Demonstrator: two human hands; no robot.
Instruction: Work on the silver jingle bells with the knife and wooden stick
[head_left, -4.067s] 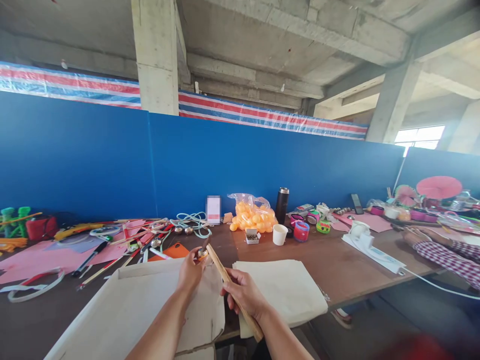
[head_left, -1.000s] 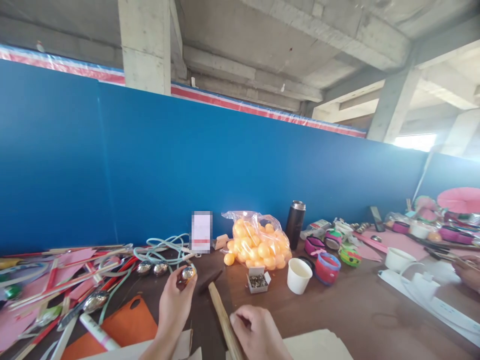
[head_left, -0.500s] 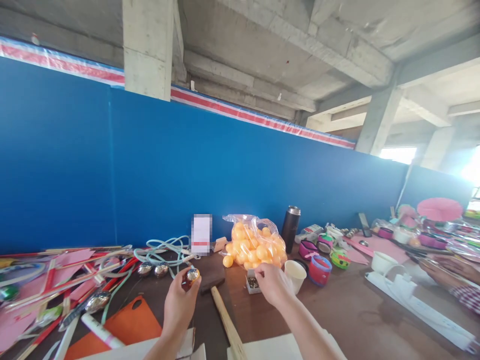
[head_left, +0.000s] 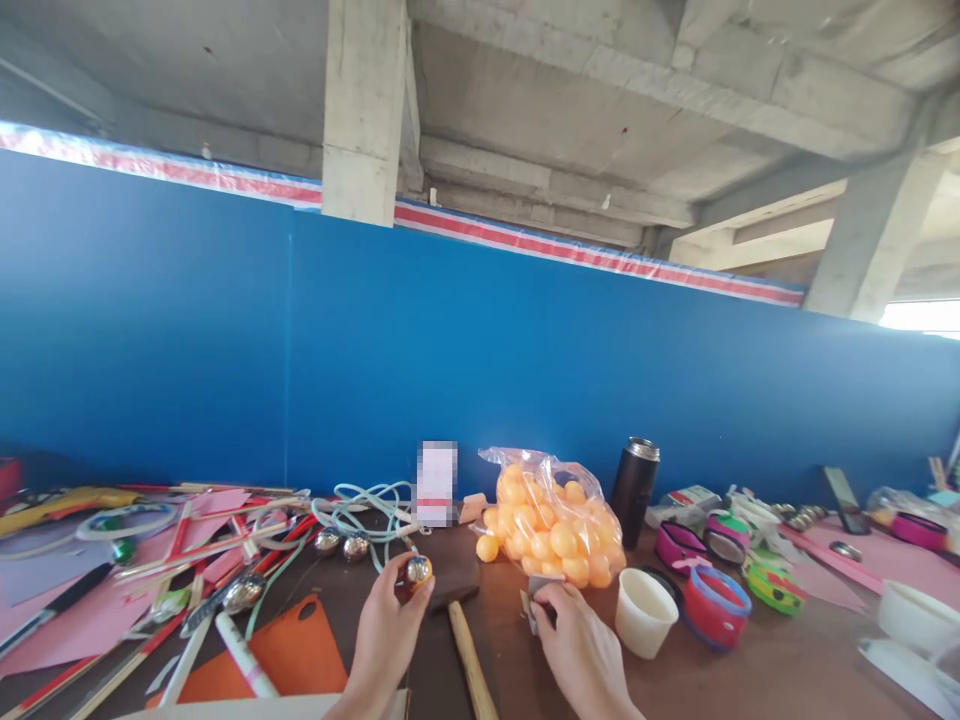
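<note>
My left hand (head_left: pixel 394 620) is closed around a shiny silver ball (head_left: pixel 418 570), held by the thumb and fingers above the table. An orange patch shows along the ball's lower edge; I cannot tell if it is a separate piece. My right hand (head_left: pixel 577 635) has its fingers pinched on a small grey box (head_left: pixel 535 600), which looks tilted, its inside hidden now. Between my hands lies a hammer (head_left: pixel 469 655) with a wooden handle. Just behind the right hand sits a clear bag of orange balls (head_left: pixel 559 530), and to its right stands a white cup (head_left: pixel 645 612).
Two silver balls (head_left: pixel 341 545) lie by a coil of pale tubing (head_left: pixel 367 505). On the left are red sticks, a marker (head_left: pixel 246 655) and an orange sheet (head_left: pixel 277 650). A black bottle (head_left: pixel 636 490) and coloured bands (head_left: pixel 718 607) stand right, before a blue partition (head_left: pixel 525 350).
The view has swung left, shifting everything rightward and slightly down. My right fingers, earlier over the open box of small metal bits, now grip the box. The left hand still holds the silver ball.
</note>
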